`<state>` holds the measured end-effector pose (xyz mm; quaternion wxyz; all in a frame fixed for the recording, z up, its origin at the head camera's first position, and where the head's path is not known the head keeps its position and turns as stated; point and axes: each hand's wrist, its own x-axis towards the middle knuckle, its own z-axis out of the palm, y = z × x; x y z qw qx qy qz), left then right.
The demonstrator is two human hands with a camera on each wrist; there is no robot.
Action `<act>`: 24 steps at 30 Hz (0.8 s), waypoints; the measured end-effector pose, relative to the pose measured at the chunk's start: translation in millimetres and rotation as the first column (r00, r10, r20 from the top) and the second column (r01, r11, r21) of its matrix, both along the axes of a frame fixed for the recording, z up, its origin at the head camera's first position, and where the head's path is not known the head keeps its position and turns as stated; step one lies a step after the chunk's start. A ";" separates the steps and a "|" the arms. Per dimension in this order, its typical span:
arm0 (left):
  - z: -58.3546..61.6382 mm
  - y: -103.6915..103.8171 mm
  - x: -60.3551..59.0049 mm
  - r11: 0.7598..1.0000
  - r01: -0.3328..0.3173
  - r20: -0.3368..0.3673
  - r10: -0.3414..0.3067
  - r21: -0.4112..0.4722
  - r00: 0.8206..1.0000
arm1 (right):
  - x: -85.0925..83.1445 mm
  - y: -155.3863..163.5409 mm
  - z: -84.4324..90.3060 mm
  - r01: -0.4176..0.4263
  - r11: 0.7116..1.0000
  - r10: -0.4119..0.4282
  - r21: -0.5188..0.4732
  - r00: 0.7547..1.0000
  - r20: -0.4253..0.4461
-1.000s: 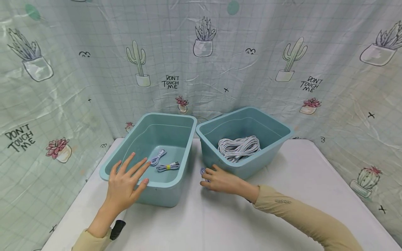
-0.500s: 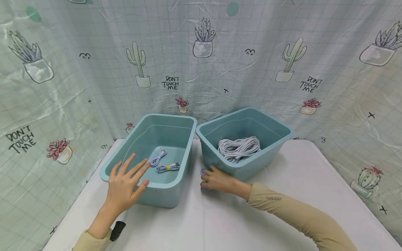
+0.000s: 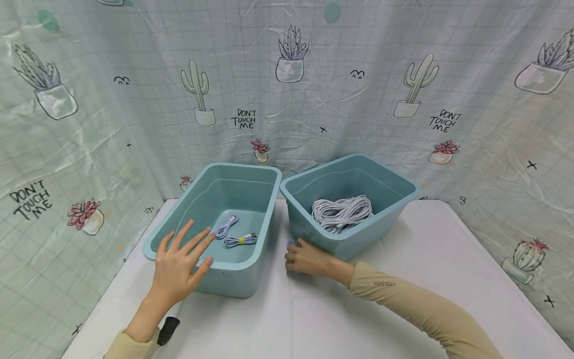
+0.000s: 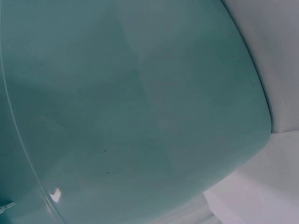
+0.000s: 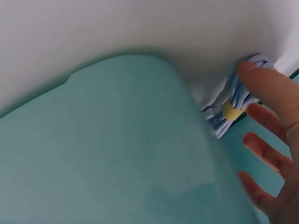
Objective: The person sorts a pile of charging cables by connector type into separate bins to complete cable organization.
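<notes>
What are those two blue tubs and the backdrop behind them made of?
The left tub and the right tub look like moulded plastic: smooth teal walls, rounded rims, soft glare in the wrist views. The backdrop seems to be a thin plastic-like sheet, perhaps a shower curtain: it is shiny, creased and printed with cacti.

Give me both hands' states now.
Left hand: open, fingers spread over the left bin rim.
Right hand: fingers touch a bundled cable; grip cannot be told.
</notes>
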<state>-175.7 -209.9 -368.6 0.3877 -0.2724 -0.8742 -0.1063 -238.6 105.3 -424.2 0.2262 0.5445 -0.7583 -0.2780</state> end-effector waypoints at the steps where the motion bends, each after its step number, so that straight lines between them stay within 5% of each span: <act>1: 0.0 0.0 0.0 1.000 -0.001 0.000 0.001 0.000 1.000 | 0.6 -0.8 0.2 -0.005 1.000 0.005 -0.005 1.000 0.010; 15: -0.4 -0.7 -0.8 1.000 -0.007 -0.007 0.007 -0.004 1.000 | 8.6 -5.7 -3.5 -0.073 0.995 0.083 -0.070 0.984 0.158; 24: -0.7 -0.6 -1.3 1.000 -0.006 -0.009 0.006 -0.001 1.000 | 5.3 -2.5 -12.0 -0.024 0.993 0.055 -0.115 0.959 0.278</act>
